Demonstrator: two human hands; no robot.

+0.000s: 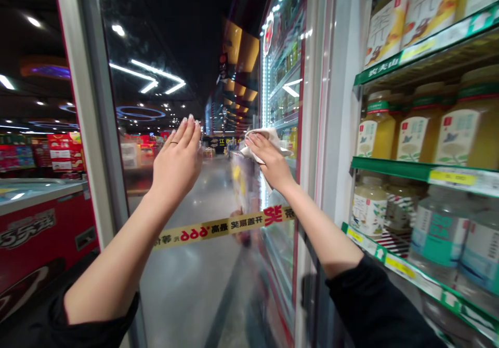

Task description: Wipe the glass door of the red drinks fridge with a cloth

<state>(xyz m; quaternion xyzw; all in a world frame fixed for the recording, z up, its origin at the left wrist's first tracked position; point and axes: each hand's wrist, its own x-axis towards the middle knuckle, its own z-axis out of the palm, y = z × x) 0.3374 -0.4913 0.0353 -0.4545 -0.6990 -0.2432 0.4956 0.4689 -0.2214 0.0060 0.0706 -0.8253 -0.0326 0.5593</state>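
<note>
A glass cooler door (187, 285) stands in front of me, swung open, with a printed yellow strip (222, 228) across it whose lettering reads backwards. My left hand (180, 156) is raised at the glass, fingers stretched out with a ring on one of them; nothing is in it. Whether its fingers touch the pane I cannot tell. Under my right hand (273, 162) is a white cloth (268, 135), held flat against the right part of the pane. The cloth sticks out past the fingertips and below the palm.
Cooler shelves with green-edged price rails (390, 166) hold bottled drinks (456, 130) close on my right. The door's metal frame (83, 78) runs down the left. Beyond it stands a red chest freezer (42, 244). Stacked red boxes (64, 150) show farther back.
</note>
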